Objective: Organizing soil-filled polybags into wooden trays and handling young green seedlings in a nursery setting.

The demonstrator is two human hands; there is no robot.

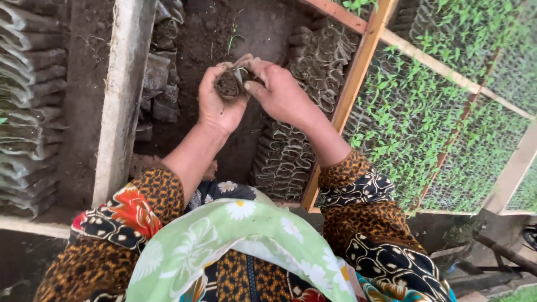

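My left hand (215,103) is wrapped around a small dark nursery bag filled with soil (228,84), held up over a bed of bare soil (224,33). My right hand (279,92) meets it from the right, fingertips pinching at the bag's rim where a thin green seedling (241,69) shows. Both arms wear brown patterned sleeves. A green floral cloth (224,235) lies across my lap below the hands.
Rows of empty flattened bags (285,162) lie right of the soil, more at the back (321,56) and left (159,72). A pale wooden plank (120,100) borders the left. Wooden rails (352,84) frame beds of green seedlings (414,117) on the right.
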